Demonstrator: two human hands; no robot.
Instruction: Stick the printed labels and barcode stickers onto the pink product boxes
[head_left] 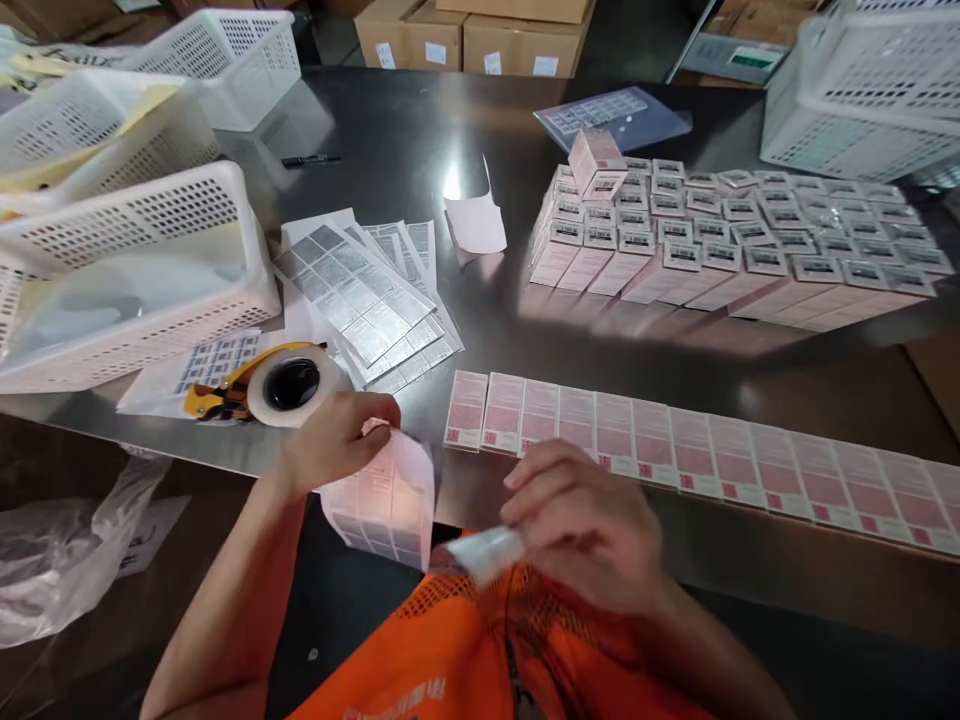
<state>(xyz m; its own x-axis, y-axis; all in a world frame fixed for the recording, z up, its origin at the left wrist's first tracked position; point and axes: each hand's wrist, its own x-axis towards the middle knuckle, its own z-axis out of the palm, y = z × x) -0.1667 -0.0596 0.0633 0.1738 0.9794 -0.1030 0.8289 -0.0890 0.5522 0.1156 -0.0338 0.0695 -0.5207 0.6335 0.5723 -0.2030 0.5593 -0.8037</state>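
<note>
Right hand: our right hand [581, 520] is nearest to us, fingers curled and pinching a small white label [486, 552] that is blurred, just above our orange vest [450, 650].
Left hand: our left hand [337, 440] grips the top edge of a curling label sheet [382, 505] between thumb and fingers; the sheet hangs over the near table edge.
Row of boxes: we see pink boxes [697, 455] lying flat side by side, just beyond our right hand.
Tape dispenser: it [262, 385] lies just past our left hand, on the steel table [420, 140].
Loose sheets: more printed sheets [367, 290] are fanned out behind the dispenser.
Stacked boxes: a labelled block [735, 240] sits farther right.
Baskets: white baskets [135, 260] stand far left, another [870, 90] far right.
Cartons: cardboard cartons [472, 35] sit beyond the table.
</note>
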